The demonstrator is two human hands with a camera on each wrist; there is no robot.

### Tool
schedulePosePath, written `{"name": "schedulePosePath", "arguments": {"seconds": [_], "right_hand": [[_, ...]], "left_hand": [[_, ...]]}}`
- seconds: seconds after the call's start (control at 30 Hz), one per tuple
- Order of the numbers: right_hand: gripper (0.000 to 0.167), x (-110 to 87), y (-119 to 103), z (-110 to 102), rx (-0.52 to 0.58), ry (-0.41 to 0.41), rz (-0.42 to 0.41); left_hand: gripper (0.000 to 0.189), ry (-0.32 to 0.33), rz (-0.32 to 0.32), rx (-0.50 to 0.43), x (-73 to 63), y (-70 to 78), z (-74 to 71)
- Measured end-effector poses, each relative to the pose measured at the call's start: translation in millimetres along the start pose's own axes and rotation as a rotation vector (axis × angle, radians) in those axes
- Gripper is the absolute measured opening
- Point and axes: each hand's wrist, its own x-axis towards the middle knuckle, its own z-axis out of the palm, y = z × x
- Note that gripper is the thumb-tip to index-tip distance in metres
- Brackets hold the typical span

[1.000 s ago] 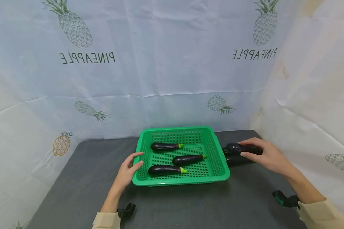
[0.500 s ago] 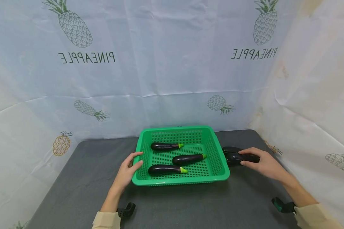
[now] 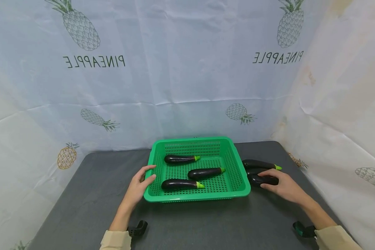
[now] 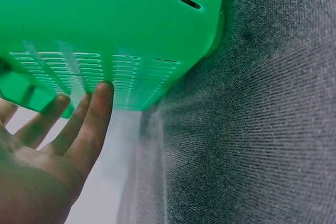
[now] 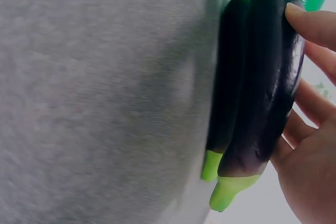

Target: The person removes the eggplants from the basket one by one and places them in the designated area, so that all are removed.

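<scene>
Head view: the held eggplant (image 3: 261, 180) is near-black and glossy, its rounded end pointing at the basket (image 3: 197, 199) and its stem end hidden by the right hand (image 3: 282, 185). That hand pinches it from above, thumb on the near side and fingers on the far side, just beside the basket's right wall. Beyond it lie the middle eggplant (image 3: 252, 171), partly covered, and the far eggplant (image 3: 260, 164), green stem showing. Three more eggplants (image 3: 178, 184) lie inside the basket. The left hand (image 3: 137, 187) rests at the basket's left rim, thumb and fingers apart.

Left wrist view: fairly straight, spread fingers touch the basket's slotted green wall; the thumb's contact cannot be told.

Right wrist view: the held eggplant is smooth, slightly curved and dark purple, browner toward its pale green cap and stub. It lies between the thumb, pressed near the rounded end, and the fingers behind. Another eggplant lies alongside; whether they touch cannot be told.
</scene>
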Motion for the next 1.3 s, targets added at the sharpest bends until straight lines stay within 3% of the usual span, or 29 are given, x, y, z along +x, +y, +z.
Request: {"name": "schedulePosePath", "arguments": {"seconds": [0.4,0.83,1.07,1.3], "right_hand": [[0.033,-1.2,11.0,17.7,-0.078,0.053,-0.099],[0.028,2.2,5.9,16.7,-0.158,0.125,-0.204],[0.027,4.0,1.0,8.3,-0.135,0.166,-0.152],[0.024,3.8,-18.7,-2.7,-0.055,0.220,-0.087]], "left_hand": [[0.047,0.001,-0.019,0.001,-0.1,0.1,0.8],[0.046,0.008,-0.013,0.003,1.0,0.5,1.8],[0.044,0.015,-0.001,0.010,1.1,0.4,2.2],[0.047,-0.007,-0.011,0.008,0.3,2.8,0.4]]}}
